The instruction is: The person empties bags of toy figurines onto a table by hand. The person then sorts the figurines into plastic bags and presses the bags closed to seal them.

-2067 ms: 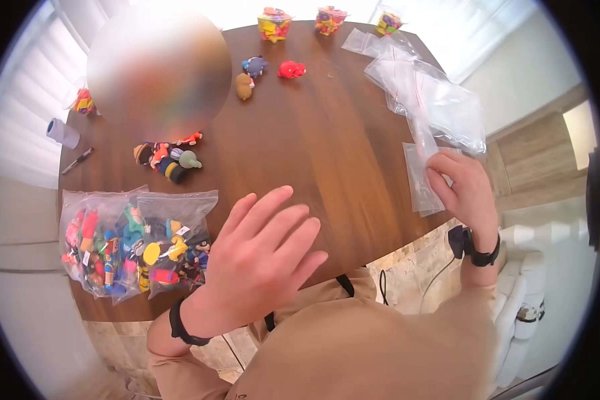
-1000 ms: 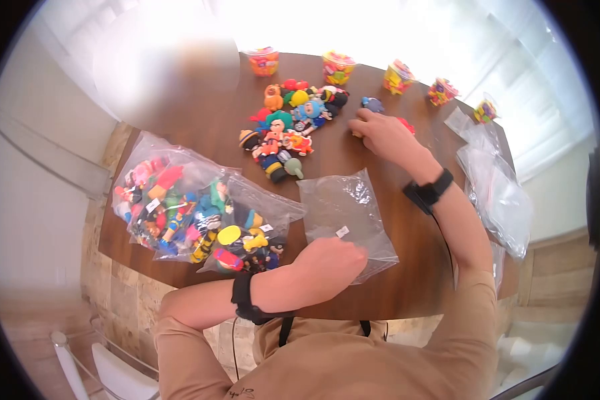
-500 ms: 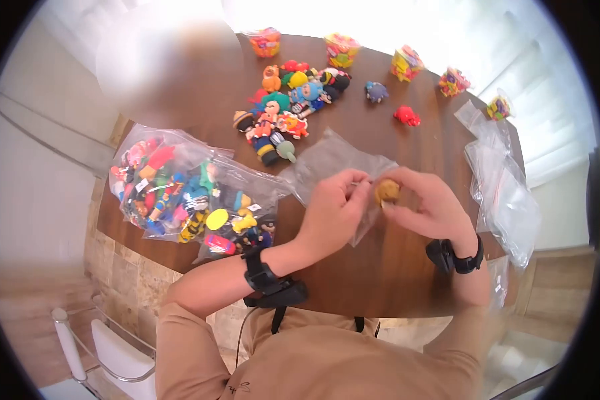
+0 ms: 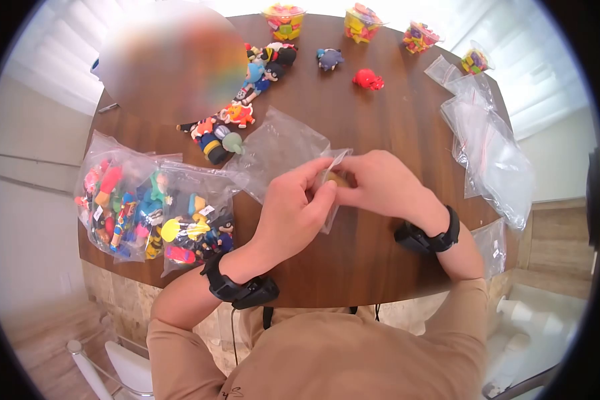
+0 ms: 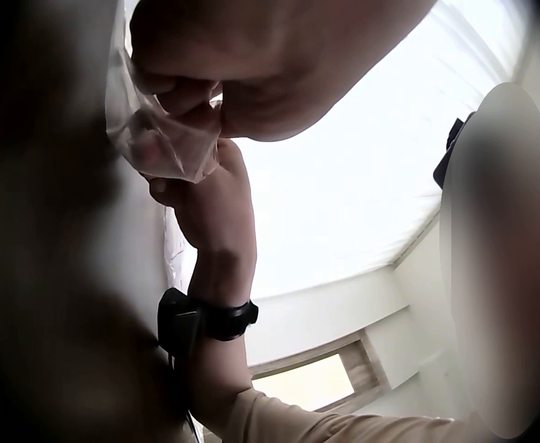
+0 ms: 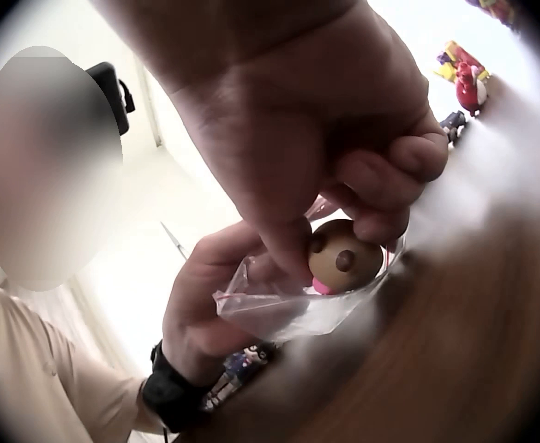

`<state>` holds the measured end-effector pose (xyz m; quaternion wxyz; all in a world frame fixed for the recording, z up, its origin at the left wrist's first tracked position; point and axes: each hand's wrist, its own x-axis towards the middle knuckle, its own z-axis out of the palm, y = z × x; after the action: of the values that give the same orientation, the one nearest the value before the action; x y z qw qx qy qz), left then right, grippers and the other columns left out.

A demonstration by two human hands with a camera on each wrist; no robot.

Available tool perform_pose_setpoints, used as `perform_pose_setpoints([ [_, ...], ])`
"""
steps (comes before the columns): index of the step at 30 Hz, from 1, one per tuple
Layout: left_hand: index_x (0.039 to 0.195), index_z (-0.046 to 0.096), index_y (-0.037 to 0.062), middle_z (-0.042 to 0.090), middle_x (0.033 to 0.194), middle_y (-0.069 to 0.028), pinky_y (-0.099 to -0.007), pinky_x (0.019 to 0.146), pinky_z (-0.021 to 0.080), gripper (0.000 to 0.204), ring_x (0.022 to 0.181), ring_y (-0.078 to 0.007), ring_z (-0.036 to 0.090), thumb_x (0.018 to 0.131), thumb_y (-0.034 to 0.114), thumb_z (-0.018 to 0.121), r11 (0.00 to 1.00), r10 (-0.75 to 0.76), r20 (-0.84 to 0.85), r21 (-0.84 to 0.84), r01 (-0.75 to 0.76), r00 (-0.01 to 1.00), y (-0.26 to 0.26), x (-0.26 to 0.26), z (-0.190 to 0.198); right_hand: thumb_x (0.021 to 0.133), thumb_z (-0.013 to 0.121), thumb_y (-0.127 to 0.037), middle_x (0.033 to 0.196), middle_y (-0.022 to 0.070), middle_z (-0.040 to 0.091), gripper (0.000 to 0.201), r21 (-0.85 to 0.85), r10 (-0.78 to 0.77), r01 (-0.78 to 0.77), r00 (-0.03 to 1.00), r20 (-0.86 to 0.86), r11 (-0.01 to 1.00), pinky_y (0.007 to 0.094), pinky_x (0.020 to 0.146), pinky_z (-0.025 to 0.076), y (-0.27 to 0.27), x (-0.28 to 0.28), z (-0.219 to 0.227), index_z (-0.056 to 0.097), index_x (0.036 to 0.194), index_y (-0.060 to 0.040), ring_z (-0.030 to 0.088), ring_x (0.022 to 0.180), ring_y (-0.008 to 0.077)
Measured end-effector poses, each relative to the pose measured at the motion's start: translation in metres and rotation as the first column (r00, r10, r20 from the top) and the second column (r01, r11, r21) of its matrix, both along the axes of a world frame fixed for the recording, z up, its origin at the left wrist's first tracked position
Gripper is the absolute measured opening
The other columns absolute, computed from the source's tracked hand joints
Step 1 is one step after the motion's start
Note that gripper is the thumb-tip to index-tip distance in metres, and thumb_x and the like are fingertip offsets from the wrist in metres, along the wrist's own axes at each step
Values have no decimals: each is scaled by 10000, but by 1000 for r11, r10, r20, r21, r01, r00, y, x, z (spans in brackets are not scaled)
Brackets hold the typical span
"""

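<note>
The left hand (image 4: 293,213) pinches the edge of a clear zip bag (image 4: 280,143) that lies flat toward the far side. Facing it, the right hand (image 4: 387,187) grips a small brown figure (image 6: 346,257) at the bag's mouth; its round head with darker knobs and a pink spot shows in the right wrist view. From the head view the figure is mostly hidden by fingers. In the left wrist view, clear plastic (image 5: 164,138) hangs between both hands.
Two filled bags of figures (image 4: 120,207) lie at the left. Loose figures (image 4: 213,143) sit beyond them. A red figure (image 4: 368,79) and a blue-grey one (image 4: 329,59) stand farther back, near tubs (image 4: 363,24). Empty bags (image 4: 487,153) lie at the right.
The right hand took the brown figure from the far part of the table and brought it to the bag. The left hand, earlier over the bag, now holds its edge up.
</note>
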<state>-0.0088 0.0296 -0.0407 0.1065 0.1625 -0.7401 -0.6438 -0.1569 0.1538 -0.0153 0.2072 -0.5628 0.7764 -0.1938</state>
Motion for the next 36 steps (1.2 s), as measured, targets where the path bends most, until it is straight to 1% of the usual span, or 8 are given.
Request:
perform_pose_setpoints([
  [3, 1265, 581, -69, 576, 767, 35, -193, 606, 429, 360, 698, -15, 521, 918, 27, 589, 999, 27, 15, 25, -27, 1000, -4, 1, 2, 813, 728, -345, 763, 140, 664, 359, 202, -28, -39, 947, 320, 979, 416, 653, 502, -5, -8, 17, 668, 930, -11, 645, 722, 332],
  [7, 1274, 565, -73, 527, 773, 42, -185, 595, 410, 408, 668, -15, 489, 875, 3, 598, 986, 60, -19, 157, -56, 998, -4, 1, 1, 823, 735, -196, 759, 75, 642, 354, 167, 41, -110, 930, 366, 980, 329, 642, 490, 2, -13, -1, 645, 1129, -41, 640, 702, 204],
  [9, 1275, 561, -74, 524, 778, 39, -184, 590, 407, 418, 665, -15, 485, 867, 4, 608, 989, 50, -15, 143, -47, 999, -3, 3, 4, 837, 718, -163, 717, 50, 634, 245, 58, 106, -112, 990, 89, 992, 304, 613, 478, 3, -12, -6, 666, 1041, -39, 620, 659, 154],
  [22, 1247, 596, -27, 518, 701, 6, -234, 557, 421, 414, 600, -49, 495, 843, 30, 665, 982, -38, -87, -186, 21, 995, 0, 5, 2, 886, 690, -227, 795, 104, 665, 224, 38, -201, 205, 881, 429, 978, 313, 647, 509, 11, -53, 45, 695, 1021, -48, 641, 691, 192],
  [24, 1240, 601, -25, 520, 695, 1, -240, 559, 423, 399, 596, -53, 499, 851, 37, 664, 978, -94, -65, -195, 80, 993, 1, 9, 2, 873, 690, -213, 988, 144, 688, 334, -318, -269, 172, 918, -293, 932, 373, 745, 524, -2, -79, 37, 649, 1175, -74, 673, 861, 267],
  [28, 1226, 615, -24, 530, 695, 4, -249, 567, 429, 362, 600, -59, 505, 872, 46, 651, 993, -96, -59, -80, 91, 994, -1, 5, 5, 872, 674, -187, 1125, 163, 668, 423, -165, -170, 98, 846, -505, 981, 426, 851, 508, -26, -131, 3, 596, 1278, -101, 646, 1026, 337],
  [34, 1212, 622, -33, 542, 719, 21, -236, 580, 426, 334, 637, -43, 501, 889, 49, 645, 999, -26, -87, 20, 28, 996, -2, 5, -1, 951, 597, -198, 1213, 131, 659, 472, 113, -97, 155, 911, -401, 981, 365, 859, 507, -34, -120, 18, 493, 1400, -92, 642, 1027, 308],
  [36, 1206, 624, -37, 546, 727, 28, -227, 585, 423, 324, 647, -36, 498, 895, 50, 643, 998, -22, -81, 51, 27, 996, -1, 4, -2, 995, 561, -263, 1059, 62, 671, 397, -276, -81, 193, 926, 370, 942, 377, 812, 501, -28, -111, 32, 548, 1344, -76, 654, 944, 240],
])
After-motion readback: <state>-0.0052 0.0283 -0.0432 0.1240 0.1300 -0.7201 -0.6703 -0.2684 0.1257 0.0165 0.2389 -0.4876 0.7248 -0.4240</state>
